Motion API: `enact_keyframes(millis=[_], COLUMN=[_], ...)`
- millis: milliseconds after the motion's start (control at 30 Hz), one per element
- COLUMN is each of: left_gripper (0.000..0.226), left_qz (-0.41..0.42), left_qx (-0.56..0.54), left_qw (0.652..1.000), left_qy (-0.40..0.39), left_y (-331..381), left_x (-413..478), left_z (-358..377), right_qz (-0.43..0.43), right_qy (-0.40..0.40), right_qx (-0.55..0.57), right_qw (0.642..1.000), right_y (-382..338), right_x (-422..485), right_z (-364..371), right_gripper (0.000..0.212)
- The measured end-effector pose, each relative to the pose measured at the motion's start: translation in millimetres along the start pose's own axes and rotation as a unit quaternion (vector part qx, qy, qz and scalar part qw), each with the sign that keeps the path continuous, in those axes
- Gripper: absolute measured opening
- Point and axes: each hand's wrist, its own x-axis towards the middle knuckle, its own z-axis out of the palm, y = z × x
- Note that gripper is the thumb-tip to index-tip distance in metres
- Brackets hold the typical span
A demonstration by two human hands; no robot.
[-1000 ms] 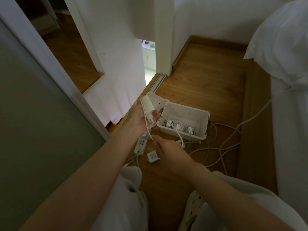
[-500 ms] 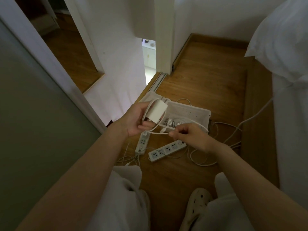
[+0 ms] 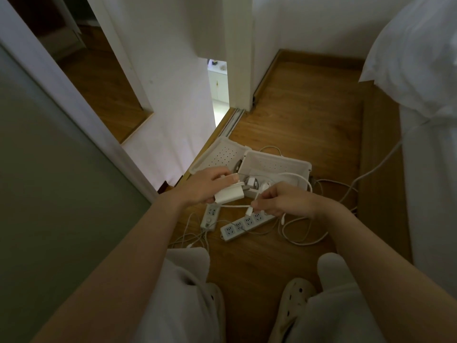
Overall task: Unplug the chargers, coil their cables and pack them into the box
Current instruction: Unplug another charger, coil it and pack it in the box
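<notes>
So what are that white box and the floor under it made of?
The white box looks like matte moulded plastic: thin walls dotted with rows of small holes. The floor looks like wood or wood-look laminate, with plank seams, grain and a soft sheen.

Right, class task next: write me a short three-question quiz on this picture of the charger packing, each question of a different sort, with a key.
1. True or false: the long power strip lies on the floor, outside the box.
2. What does the left hand grip? A) a phone B) the white charger C) a mug
3. Fill in: the right hand pinches the charger's ____.
Key: 1 true; 2 B; 3 cable.
</notes>
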Motion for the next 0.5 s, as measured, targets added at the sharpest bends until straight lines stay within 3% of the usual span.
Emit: enact_keyframes(millis=[133, 233, 300, 400, 500], left_gripper=[0.021, 0.036, 0.037, 0.029, 0.04], left_qz=[0.022, 0.031, 0.017, -0.016, -0.036], left_qx=[-0.051, -0.088, -0.084, -0.055, -0.031], left_qw=[0.998, 0.989, 0.99, 0.998, 0.99], left_qy=[-0.036, -0.112, -0.113, 0.012, 0.136], left_y=[12, 26, 29, 24, 19], left_x=[-7, -16, -15, 0, 13], left_z=[4, 6, 15, 31, 34], right_qz=[0.028, 0.033, 0.043, 0.045, 0.077], right_qy=[0.005, 0.03, 0.059, 0.064, -0.031], right_qx=[0.027, 0.072, 0.061, -0.113, -0.304], right_qw=[0.999, 0.996, 0.995, 0.99, 0.949], right_y=[4, 13, 18, 25, 31], right_x=[-5, -9, -9, -4, 2], right_z=[-13, -22, -19, -2, 22], right_gripper=[0.023, 0.027, 0.027, 0.028, 0.026])
